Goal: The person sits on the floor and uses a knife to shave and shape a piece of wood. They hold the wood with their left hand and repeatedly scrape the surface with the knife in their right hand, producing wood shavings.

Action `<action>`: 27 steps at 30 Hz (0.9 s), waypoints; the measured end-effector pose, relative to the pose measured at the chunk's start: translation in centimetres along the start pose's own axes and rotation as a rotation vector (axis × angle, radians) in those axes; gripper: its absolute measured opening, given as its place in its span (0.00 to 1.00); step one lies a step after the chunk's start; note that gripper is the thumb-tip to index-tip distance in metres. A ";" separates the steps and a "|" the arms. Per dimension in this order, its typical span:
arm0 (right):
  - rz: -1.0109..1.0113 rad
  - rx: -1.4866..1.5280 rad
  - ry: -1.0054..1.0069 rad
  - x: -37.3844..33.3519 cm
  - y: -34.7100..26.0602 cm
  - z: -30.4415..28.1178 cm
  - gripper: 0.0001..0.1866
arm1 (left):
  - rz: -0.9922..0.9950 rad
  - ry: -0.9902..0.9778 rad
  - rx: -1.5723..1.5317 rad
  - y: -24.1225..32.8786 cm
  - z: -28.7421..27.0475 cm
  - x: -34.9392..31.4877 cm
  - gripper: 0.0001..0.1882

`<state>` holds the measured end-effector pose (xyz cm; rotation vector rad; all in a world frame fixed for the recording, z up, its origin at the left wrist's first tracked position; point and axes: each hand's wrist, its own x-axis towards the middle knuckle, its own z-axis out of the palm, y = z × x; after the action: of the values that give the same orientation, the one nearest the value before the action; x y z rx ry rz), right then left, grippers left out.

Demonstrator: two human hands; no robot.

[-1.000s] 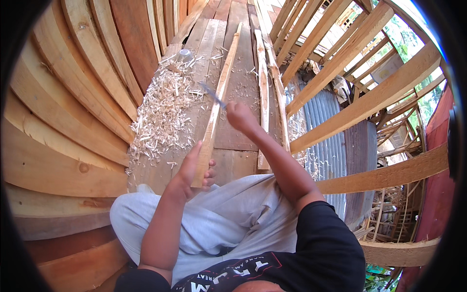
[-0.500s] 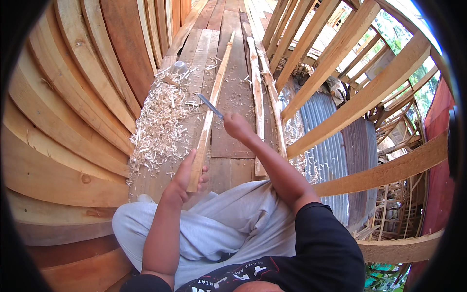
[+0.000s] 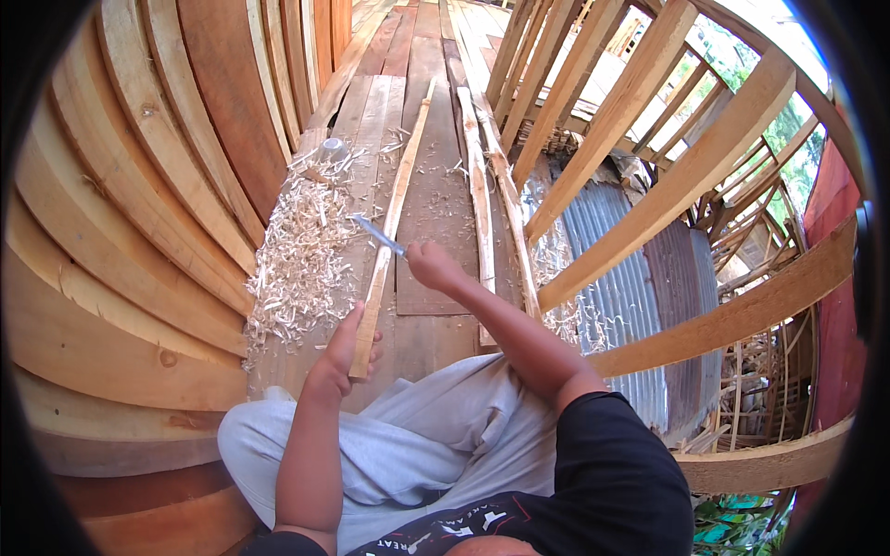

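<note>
My left hand (image 3: 347,354) is wrapped round the near end of a long pale wooden stick (image 3: 404,173), which points away from me along the floor. In my right hand (image 3: 434,266) is a knife (image 3: 378,234), its handle hidden by the closed fingers. The blade lies across the stick around its middle and points to the left; whether it touches the wood I cannot tell. Light wood shavings (image 3: 301,264) are heaped on the floor left of the stick.
Two more long wooden strips (image 3: 479,176) lie on the plank floor (image 3: 436,301) to the right. A small pale cup (image 3: 333,149) stands by the shavings. Board walling (image 3: 120,278) rises on the left; wooden railing slats (image 3: 686,176) line the right, with corrugated metal sheets (image 3: 616,287) beyond.
My right hand and the knife have moved a little nearer to me and to the left along the stick. My left hand keeps its grip, slightly lower in view.
</note>
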<state>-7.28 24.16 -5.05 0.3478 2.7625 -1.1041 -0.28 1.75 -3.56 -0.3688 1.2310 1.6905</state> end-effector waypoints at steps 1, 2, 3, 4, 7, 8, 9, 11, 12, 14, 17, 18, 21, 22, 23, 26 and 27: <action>-0.016 0.001 0.005 -0.1 -0.2 0.1 0.31 | -0.004 0.007 -0.006 0.1 0.0 0.1 0.32; -0.032 0.001 0.009 -0.3 -0.4 0.3 0.31 | -0.008 0.013 -0.012 0.2 0.0 0.1 0.32; -0.050 0.001 0.017 -0.6 -0.9 0.1 0.32 | -0.021 -0.022 -0.032 0.3 -0.1 -0.1 0.32; -0.052 -0.019 0.017 -0.5 -0.9 0.1 0.32 | -0.034 -0.057 -0.053 0.5 -0.4 -0.3 0.32; -0.018 -0.039 0.032 0.5 0.2 0.1 0.30 | -0.007 -0.029 -0.019 -0.1 -0.2 0.2 0.32; -0.014 -0.013 0.062 1.2 1.1 -0.2 0.30 | 0.011 0.002 0.008 -0.5 0.0 0.5 0.32; -0.015 0.022 0.076 1.6 1.4 -0.1 0.30 | -0.013 -0.031 -0.030 -0.6 -0.1 0.4 0.32; -0.110 -0.049 -0.032 0.5 -0.2 0.6 0.30 | -0.054 -0.087 -0.117 0.1 -0.9 0.2 0.32; -0.125 -0.075 -0.010 0.1 -0.3 0.7 0.30 | -0.040 -0.050 -0.078 0.1 -0.7 0.0 0.32; -0.155 -0.136 0.034 -0.1 0.2 0.4 0.30 | -0.015 0.015 -0.006 -0.3 0.1 -0.2 0.33; -0.104 -0.055 0.025 0.7 0.6 0.4 0.30 | -0.013 0.044 0.005 -0.2 0.8 -0.3 0.33; -0.094 -0.050 0.014 0.6 0.3 0.4 0.29 | -0.027 -0.010 -0.036 -0.1 0.4 -0.3 0.33; -0.111 -0.051 0.036 1.0 0.8 1.0 0.30 | -0.043 -0.059 -0.076 0.0 0.0 -0.2 0.33; -0.113 -0.052 0.048 1.1 1.3 1.0 0.30 | -0.031 0.000 -0.034 -0.3 0.6 0.0 0.32; -0.171 -0.050 0.060 2.3 2.5 0.5 0.30 | -0.019 0.058 0.008 -0.4 0.9 0.1 0.32; -0.117 -0.061 0.017 0.6 0.0 1.5 0.29 | -0.034 -0.037 -0.066 0.1 0.0 0.0 0.32; -0.041 -0.048 -0.083 -0.7 -1.3 1.5 0.26 | -0.017 -0.006 -0.043 0.0 0.0 0.0 0.32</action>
<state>-6.89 22.13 -5.14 0.2344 2.7291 -1.0356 -0.24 1.76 -3.53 -0.3992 1.1857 1.7050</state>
